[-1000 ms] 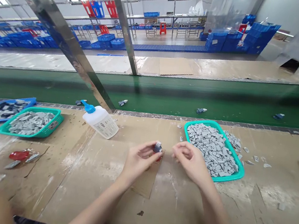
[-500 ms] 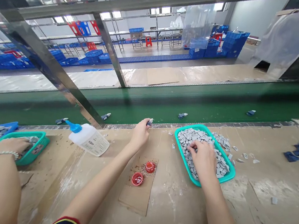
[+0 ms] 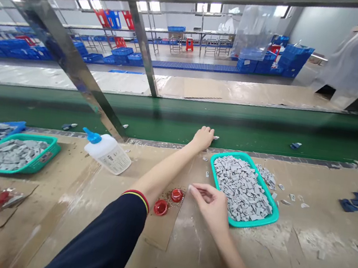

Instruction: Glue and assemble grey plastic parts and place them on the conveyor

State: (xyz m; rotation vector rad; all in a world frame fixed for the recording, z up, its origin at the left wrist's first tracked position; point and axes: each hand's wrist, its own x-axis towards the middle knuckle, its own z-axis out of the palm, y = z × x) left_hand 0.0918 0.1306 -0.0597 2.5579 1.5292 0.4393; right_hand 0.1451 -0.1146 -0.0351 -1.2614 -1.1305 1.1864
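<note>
One green belt (image 3: 175,117) crosses at twelve o'clock; a green basket (image 3: 255,223) of grey pieces (image 3: 242,188) sits at one, a white bottle (image 3: 110,154) at eleven. The left hand (image 3: 203,137) is over the belt at twelve; the right hand (image 3: 211,202) is nearer, beside two red cups (image 3: 176,195). A white-tipped part (image 3: 216,138) shows at the left one, whose grip I cannot tell; the right one pinches a small pale piece (image 3: 189,189).

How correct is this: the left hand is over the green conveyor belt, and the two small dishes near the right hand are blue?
The colour is wrong: in the head view, the two small dishes near the right hand are red. The left hand is over the green conveyor belt.
</note>
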